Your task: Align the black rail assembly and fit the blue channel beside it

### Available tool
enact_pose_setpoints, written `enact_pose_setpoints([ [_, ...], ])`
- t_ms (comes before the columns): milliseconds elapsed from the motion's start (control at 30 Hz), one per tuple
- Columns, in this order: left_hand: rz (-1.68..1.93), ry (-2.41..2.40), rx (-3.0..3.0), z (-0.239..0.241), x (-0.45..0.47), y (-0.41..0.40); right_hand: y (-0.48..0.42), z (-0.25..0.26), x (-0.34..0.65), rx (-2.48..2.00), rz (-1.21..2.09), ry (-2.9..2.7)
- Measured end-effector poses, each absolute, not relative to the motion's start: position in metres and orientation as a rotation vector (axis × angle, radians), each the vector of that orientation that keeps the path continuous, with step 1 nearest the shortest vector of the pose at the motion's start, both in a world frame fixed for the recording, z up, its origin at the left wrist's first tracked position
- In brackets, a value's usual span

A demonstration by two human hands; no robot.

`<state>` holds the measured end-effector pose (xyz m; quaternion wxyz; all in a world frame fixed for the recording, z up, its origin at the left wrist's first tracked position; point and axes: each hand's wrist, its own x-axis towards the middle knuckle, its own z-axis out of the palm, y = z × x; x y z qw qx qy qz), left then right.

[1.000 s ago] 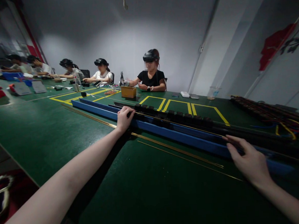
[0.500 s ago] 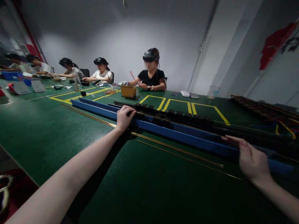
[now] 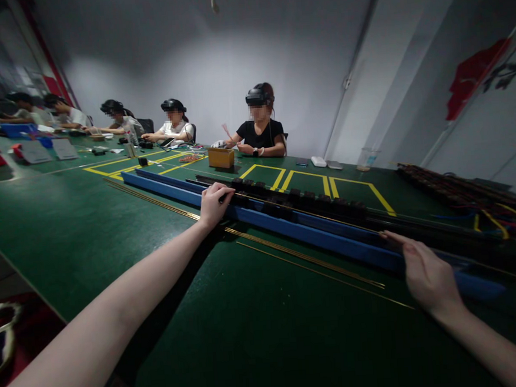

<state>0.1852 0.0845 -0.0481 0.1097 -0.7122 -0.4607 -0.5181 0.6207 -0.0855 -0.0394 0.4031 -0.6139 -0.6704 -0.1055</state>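
Here the person's left hand (image 3: pixel 212 204) lies curled over the near edge of the long blue rail (image 3: pixel 314 237) that runs across the green table (image 3: pixel 66 230), fingers closed round it just where the row of black blocks (image 3: pixel 303 201) begins, while the right hand (image 3: pixel 427 276) rests flat on the rail's other end, fingers loose and gripping nothing. To my eye (thin brass rods (image 3: pixel 289 255) lie just beside it) both hands should press evenly, keeping the rail straight and off those rods. Co-workers sit well apart, at the far side.
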Motion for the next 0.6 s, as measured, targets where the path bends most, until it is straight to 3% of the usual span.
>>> enact_pose_setpoints([
  [600,-1.600,-1.455,-1.931,-0.0501,0.1823,0.0887,-0.0801,-0.0464,0.6212,-1.455,-0.294,-1.995],
])
